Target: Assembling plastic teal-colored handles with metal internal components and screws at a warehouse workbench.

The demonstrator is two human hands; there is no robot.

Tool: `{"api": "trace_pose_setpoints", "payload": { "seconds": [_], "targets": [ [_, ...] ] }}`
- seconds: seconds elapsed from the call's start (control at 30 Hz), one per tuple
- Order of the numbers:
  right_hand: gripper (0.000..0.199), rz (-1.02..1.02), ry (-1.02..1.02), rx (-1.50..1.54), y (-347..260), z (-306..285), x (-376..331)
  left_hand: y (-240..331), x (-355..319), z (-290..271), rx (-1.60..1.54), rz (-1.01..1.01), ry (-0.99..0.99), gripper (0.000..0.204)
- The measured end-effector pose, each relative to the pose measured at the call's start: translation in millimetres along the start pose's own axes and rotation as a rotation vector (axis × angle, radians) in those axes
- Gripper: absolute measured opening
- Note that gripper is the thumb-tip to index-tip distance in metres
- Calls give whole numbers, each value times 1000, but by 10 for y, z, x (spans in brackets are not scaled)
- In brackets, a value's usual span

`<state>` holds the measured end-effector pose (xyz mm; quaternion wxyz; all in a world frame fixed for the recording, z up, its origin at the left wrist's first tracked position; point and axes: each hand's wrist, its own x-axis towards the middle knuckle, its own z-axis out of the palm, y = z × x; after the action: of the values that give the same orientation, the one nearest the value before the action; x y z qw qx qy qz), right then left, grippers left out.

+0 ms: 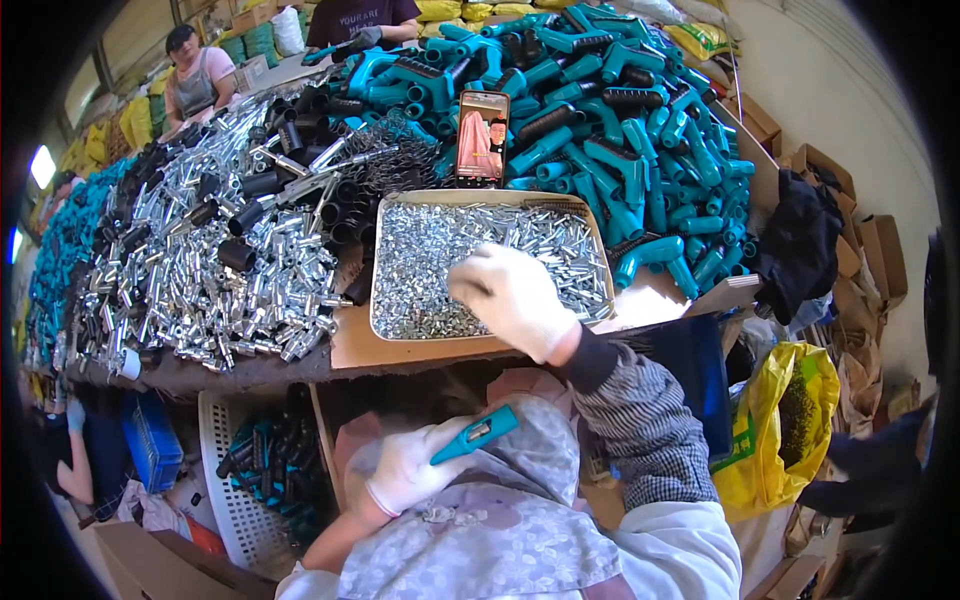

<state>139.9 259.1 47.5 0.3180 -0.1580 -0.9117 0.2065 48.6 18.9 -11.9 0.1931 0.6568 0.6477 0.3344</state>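
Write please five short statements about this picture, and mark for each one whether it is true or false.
1. The left hand holds a teal part. True.
2. The right hand is bare. False: it wears a white glove.
3. A phone is propped up at the far side of the tray. True.
4. The tray contains only teal parts. False: it contains many small metal pieces.
5. The open yellow bag is on the person's left side. False: it is on the right side.
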Motion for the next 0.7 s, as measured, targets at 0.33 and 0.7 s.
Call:
{"api": "trace_pose_setpoints", "payload": {
  "seconds": [0.33, 0.7],
  "targets": [
    [14, 121, -145, -326, 126, 245, 175, -52, -162, -118, 29, -32, 17, 53],
    [10, -34, -421, 219, -473, 26, -468, -327, -190, -278, 141, 3, 57, 43]
  ]
}}
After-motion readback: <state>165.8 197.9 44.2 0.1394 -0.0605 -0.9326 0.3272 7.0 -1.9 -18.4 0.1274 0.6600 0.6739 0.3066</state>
